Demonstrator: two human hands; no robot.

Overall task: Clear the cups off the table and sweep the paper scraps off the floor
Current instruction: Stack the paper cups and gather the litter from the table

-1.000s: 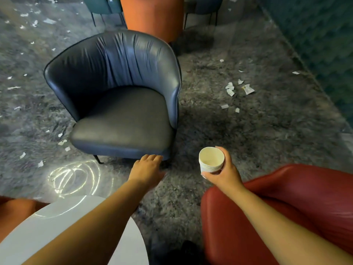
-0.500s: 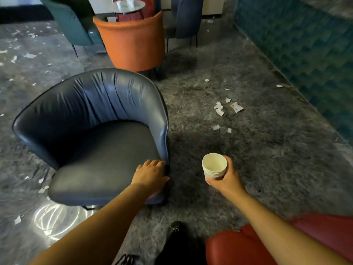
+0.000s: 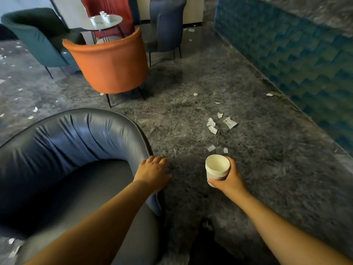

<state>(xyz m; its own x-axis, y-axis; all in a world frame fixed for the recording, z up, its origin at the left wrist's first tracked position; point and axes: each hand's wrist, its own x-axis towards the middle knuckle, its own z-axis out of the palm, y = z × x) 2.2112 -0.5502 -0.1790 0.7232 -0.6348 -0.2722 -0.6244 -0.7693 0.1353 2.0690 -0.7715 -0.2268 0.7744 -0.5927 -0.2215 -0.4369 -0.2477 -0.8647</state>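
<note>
At lower centre, gripping stacked white paper cups [image 3: 217,167] in right hand [image 3: 230,178]; left hand [image 3: 152,172] flat on dark leather armchair [image 3: 76,150]; could topple if tilted

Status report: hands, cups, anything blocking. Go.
Right hand grips stacked paper cups. Left hand rests on the dark armchair edge. More cups on far round table. Orange chair stands between; paper scraps litter floor.

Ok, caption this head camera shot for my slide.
Right hand holds stacked paper cups; left hand rests on gray armchair.
</note>
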